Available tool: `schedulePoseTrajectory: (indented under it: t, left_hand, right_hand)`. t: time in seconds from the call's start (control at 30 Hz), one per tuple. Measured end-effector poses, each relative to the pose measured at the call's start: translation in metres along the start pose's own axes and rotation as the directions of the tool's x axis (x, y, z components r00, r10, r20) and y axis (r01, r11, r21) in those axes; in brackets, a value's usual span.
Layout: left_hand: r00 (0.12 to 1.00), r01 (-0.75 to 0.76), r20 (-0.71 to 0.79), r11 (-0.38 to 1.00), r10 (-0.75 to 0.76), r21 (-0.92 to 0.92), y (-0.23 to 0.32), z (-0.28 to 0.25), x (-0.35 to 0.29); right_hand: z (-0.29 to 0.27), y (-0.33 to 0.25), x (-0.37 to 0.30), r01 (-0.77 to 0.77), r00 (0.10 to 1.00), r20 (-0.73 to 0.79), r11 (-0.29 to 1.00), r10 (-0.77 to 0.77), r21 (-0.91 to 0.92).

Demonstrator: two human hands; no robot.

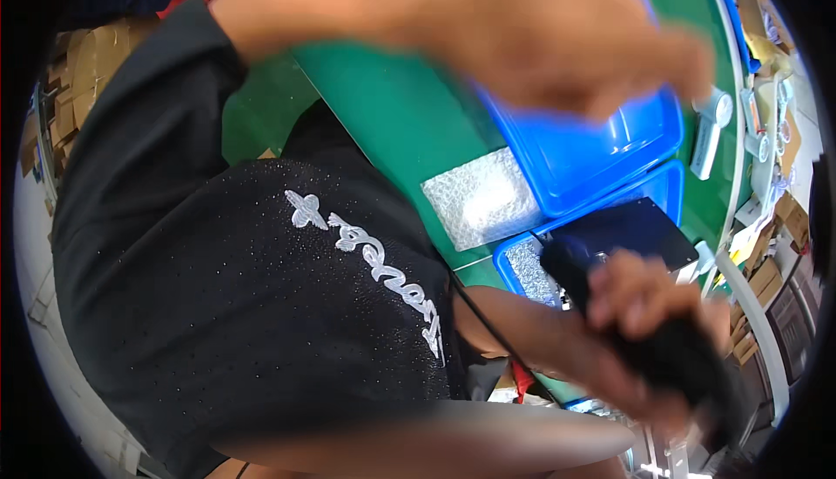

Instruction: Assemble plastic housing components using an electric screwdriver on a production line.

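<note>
My left hand [557, 43] reaches across above a blue plastic bin [583, 178]. Motion smears its fingers, so whether they hold anything cannot be told. My right hand [640, 305] is wrapped round a long black handheld tool [675, 353], blurred and of unclear kind. Just beyond that hand a flat black panel [627, 226] lies over a second blue bin [672, 185]. A silvery bubble-textured packet [483, 199] rests on the green table beside the first bin, and similar silvery material [529, 268] shows in the second bin.
The green tabletop [383, 122] runs under the bins. A white device with a round head [711, 135] lies near the table's far edge. A thin black cable [492, 327] crosses by my right forearm. Cardboard boxes [91, 65] are stacked at the left.
</note>
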State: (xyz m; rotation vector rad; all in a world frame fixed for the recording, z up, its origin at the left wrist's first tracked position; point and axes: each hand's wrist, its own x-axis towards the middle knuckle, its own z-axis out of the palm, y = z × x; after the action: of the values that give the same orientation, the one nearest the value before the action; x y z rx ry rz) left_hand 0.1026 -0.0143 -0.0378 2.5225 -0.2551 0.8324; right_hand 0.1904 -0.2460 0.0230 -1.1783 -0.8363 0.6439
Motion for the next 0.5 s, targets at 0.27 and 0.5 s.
schedulePoseTrajectory:
  t: [0.27,0.5]
  left_hand:
    - [0.992,-0.116,-0.002,0.933,0.124,0.342,-0.225,0.053,0.081]
    - [0.934,-0.242,-0.143,0.874,0.327,0.420,-0.231,0.032,0.069]
  right_hand:
    - [0.064,0.112,0.083,-0.267,0.963,-0.260,0.427,0.077,-0.864]
    - [0.098,0.144,0.106,-0.197,0.955,-0.165,0.110,0.247,-0.974]
